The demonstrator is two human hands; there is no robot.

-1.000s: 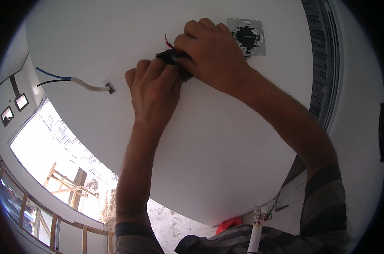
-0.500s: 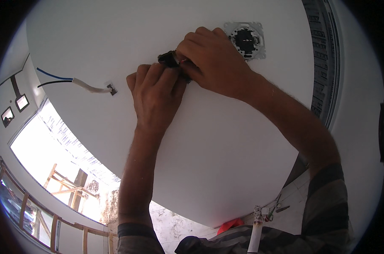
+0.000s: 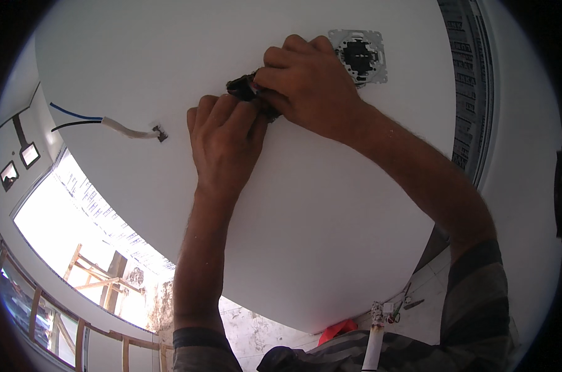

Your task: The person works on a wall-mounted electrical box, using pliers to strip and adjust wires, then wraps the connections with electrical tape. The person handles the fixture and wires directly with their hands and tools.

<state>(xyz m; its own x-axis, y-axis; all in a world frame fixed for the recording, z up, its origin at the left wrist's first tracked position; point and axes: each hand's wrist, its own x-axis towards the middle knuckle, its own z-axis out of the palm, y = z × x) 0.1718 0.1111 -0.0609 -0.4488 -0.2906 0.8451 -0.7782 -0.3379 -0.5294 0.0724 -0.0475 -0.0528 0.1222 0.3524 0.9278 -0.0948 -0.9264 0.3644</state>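
In front of the white wall, both hands meet at a small black electrical fitting (image 3: 241,88), probably a switch insert, largely covered by my fingers. My left hand (image 3: 225,130) grips its lower side with curled fingers. From the upper right, my right hand (image 3: 312,87) closes its thumb and fingers at the fitting's right side; a small reddish bit shows at the fingertips, too little to name. Just right of that hand, a switch mechanism (image 3: 358,57) with a metal mounting frame and black centre sits in the wall.
Out of a wall hole on the left hangs a white cable (image 3: 129,128) with blue and black wire ends. A window frame (image 3: 464,93) borders the wall at right. Below are pliers (image 3: 394,315), a red item (image 3: 338,331) and a white pipe (image 3: 374,341). Wooden framing (image 3: 101,276) stands outside the opening.
The view has shifted slightly. Both hands stay at the black fitting, with only small finger movement; the right fingers sit a little further left on it.
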